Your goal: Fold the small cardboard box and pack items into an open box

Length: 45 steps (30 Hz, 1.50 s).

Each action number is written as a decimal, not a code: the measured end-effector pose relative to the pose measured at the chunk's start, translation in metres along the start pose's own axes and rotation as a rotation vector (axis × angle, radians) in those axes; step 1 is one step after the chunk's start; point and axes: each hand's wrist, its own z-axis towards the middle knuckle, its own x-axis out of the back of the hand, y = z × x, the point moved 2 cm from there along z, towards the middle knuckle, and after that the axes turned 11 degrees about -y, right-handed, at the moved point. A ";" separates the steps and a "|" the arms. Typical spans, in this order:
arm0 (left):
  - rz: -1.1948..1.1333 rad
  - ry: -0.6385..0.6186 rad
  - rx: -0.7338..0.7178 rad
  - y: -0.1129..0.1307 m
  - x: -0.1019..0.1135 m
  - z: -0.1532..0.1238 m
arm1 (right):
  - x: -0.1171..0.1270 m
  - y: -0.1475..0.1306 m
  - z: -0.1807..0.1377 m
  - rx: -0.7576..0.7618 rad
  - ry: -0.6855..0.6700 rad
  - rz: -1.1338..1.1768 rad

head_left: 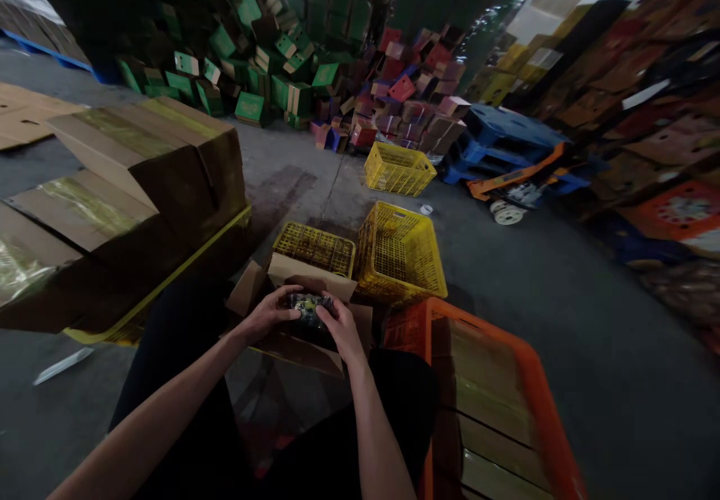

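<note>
So the left hand [271, 314] and right hand [340, 326] are both gripping this shiny packet [309, 307] over an open cardboard box [307, 351], yellow crate [370, 260] just beyond.

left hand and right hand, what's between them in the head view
A small dark shiny packet, held between left hand and right hand over the open cardboard box; the head view shows it.

Looks like a whse: green ctns [257, 80] are lying heaped at back, orange pallet jack [518, 175] is standing by stacked blue pallets [498, 129].
</note>
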 end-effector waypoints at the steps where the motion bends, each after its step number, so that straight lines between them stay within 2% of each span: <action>1: 0.006 -0.002 0.009 0.000 0.000 0.000 | 0.000 -0.001 0.000 0.009 -0.009 -0.005; 6: 0.021 -0.017 0.094 -0.002 -0.001 0.000 | 0.002 0.002 0.002 0.027 0.022 -0.012; 11: 0.098 -0.081 0.094 0.000 -0.003 0.000 | 0.003 0.000 0.002 0.036 0.063 -0.035; 16: 0.114 -0.067 0.155 0.000 -0.003 0.000 | 0.001 -0.008 -0.001 0.044 0.135 -0.116; 20: 0.071 -0.077 0.158 0.004 -0.007 -0.001 | 0.001 -0.003 -0.002 0.014 0.159 -0.067; 24: 0.066 0.026 0.031 0.010 -0.006 -0.002 | -0.001 0.000 0.000 -0.004 0.086 0.030; 28: 0.028 0.166 -0.004 0.006 0.003 -0.002 | -0.007 -0.001 0.001 -0.026 -0.028 0.197; 31: -0.025 0.239 -0.035 -0.001 0.009 0.000 | -0.010 -0.001 0.001 -0.020 -0.076 0.201; 36: 0.077 0.200 -0.044 -0.006 0.010 0.003 | -0.007 0.001 0.001 -0.018 0.004 0.125; 38: 0.155 0.220 -0.052 -0.005 0.010 0.002 | -0.007 0.001 0.001 -0.033 0.016 0.129; 41: 0.278 0.261 -0.109 -0.002 0.010 0.002 | -0.013 -0.002 0.000 -0.071 -0.075 0.168; 43: 0.353 0.247 -0.131 -0.001 0.010 0.002 | -0.017 -0.003 0.000 -0.091 -0.134 0.183; 45: 0.359 0.222 -0.119 -0.003 0.010 0.003 | -0.019 -0.003 -0.001 -0.100 -0.137 0.177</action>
